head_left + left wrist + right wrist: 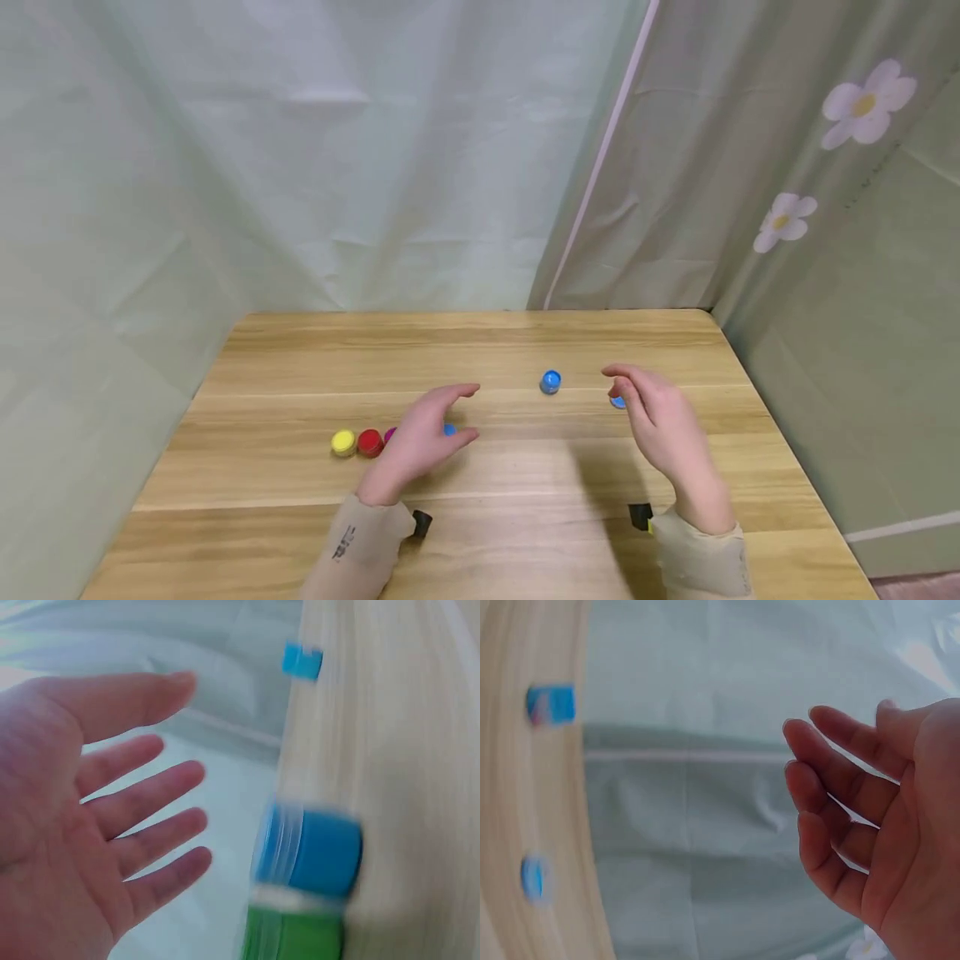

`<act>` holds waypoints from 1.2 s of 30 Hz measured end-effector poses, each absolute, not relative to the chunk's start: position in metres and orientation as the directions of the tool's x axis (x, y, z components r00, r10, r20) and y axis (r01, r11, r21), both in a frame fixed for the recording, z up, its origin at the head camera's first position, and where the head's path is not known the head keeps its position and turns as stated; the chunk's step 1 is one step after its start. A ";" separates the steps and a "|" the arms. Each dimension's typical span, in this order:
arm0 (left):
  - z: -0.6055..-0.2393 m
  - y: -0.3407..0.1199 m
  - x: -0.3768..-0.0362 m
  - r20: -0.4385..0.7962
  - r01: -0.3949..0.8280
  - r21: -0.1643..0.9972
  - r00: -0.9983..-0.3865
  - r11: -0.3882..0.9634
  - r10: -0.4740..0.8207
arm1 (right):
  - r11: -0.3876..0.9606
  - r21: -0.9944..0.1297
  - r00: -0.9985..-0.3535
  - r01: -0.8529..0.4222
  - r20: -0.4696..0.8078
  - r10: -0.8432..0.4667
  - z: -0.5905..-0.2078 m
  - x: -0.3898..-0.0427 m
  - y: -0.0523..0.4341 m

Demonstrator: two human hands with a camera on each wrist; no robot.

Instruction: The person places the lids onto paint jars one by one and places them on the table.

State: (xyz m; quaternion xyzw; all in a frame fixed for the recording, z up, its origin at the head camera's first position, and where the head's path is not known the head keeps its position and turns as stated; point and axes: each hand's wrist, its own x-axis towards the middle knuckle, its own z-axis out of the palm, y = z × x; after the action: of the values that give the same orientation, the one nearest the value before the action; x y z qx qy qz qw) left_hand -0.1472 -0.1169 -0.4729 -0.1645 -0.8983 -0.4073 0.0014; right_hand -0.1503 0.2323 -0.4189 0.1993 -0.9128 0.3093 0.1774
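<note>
My left hand (422, 433) hovers over a row of small lidded jars, fingers spread and nothing in its grasp. Of that row, a blue jar (322, 851) and a green jar (294, 934) show beside the palm in the left wrist view. My right hand (663, 425) is held above the table with fingers loosely bent and empty. Partly hidden below its fingertips lies a flat blue disc, like a jar lid (618, 402). Between the hands stands a small blue jar (551, 382) that looks uncapped.
Left of my left hand are a yellow jar (343, 443), a red jar (370, 443) and a mostly covered purple jar (390, 434). The wooden table (480, 350) ends at a pale curtain (420, 167) behind it, with more curtain on both sides.
</note>
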 end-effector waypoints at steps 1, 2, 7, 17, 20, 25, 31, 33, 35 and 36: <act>-0.472 -0.111 -0.147 0.154 0.303 0.739 -0.946 0.602 0.287 | 0.738 -0.495 -0.866 -0.457 0.435 -0.245 -0.420 -0.150 0.237; -0.472 -0.104 -0.148 0.169 0.307 0.748 -0.945 0.589 0.279 | 0.749 -0.495 -0.875 -0.441 0.421 -0.237 -0.421 -0.150 0.242; -0.474 -0.064 -0.159 0.179 0.285 0.802 -0.953 0.525 0.244 | 0.808 -0.459 -0.907 -0.370 0.365 -0.208 -0.426 -0.148 0.260; -0.505 -0.004 -0.198 0.021 0.065 0.854 -0.996 0.516 0.090 | 0.837 -0.441 -0.934 -0.323 0.292 -0.206 -0.433 -0.149 0.268; -0.514 0.004 -0.208 -0.018 -0.004 0.831 -1.000 0.557 0.020 | 0.836 -0.446 -0.936 -0.319 0.286 -0.204 -0.434 -0.148 0.268; -0.519 0.015 -0.218 -0.027 -0.043 0.776 -0.999 0.630 -0.036 | 0.835 -0.448 -0.937 -0.320 0.280 -0.209 -0.435 -0.147 0.269; -0.522 0.030 -0.223 -0.021 -0.082 0.736 -0.995 0.672 -0.097 | 0.833 -0.455 -0.940 -0.316 0.271 -0.209 -0.436 -0.148 0.270; -0.522 0.035 -0.224 -0.013 -0.090 0.738 -0.993 0.669 -0.119 | 0.833 -0.455 -0.941 -0.314 0.269 -0.208 -0.437 -0.147 0.270; -0.523 0.038 -0.225 -0.007 -0.096 0.737 -0.991 0.669 -0.133 | 0.835 -0.454 -0.942 -0.311 0.267 -0.206 -0.437 -0.147 0.270; -0.522 0.040 -0.225 -0.004 -0.097 0.734 -0.990 0.672 -0.139 | 0.836 -0.454 -0.942 -0.309 0.265 -0.205 -0.438 -0.147 0.270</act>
State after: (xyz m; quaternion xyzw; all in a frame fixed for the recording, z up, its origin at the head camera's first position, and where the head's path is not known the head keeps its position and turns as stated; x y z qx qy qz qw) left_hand -0.2249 0.0395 -0.5223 0.0646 -0.9139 -0.3998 0.0260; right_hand -0.1472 0.2704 -0.4377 0.1349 -0.9525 0.2529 0.1032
